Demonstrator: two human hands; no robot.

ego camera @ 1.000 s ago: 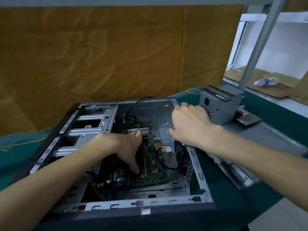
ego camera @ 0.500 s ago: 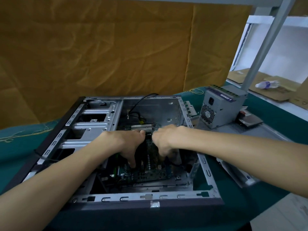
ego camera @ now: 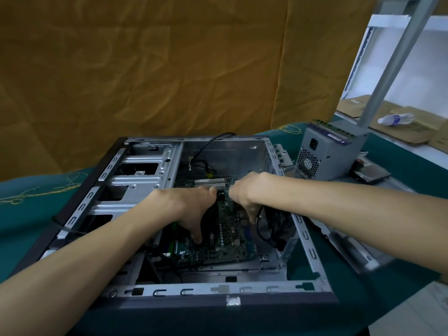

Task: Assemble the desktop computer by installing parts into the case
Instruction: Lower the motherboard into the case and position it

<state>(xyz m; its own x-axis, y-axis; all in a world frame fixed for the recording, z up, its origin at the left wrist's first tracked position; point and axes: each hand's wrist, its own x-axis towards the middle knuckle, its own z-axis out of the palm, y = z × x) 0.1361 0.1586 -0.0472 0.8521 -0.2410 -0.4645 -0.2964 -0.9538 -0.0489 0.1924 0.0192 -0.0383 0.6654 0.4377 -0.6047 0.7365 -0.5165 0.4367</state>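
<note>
While hands (ego camera: pixel 186 209) crowd case (ego camera: pixel 218 291), PSU (ego camera: pixel 324 154) beside.

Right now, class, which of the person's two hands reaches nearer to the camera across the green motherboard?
The left hand: its fingers stretch down the green motherboard; the right hand stays farther back.

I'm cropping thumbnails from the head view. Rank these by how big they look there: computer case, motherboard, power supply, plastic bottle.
1. computer case
2. motherboard, partly hidden by both hands
3. power supply, which sits farther away, so its place against the motherboard is unsure
4. plastic bottle, farthest away
</note>
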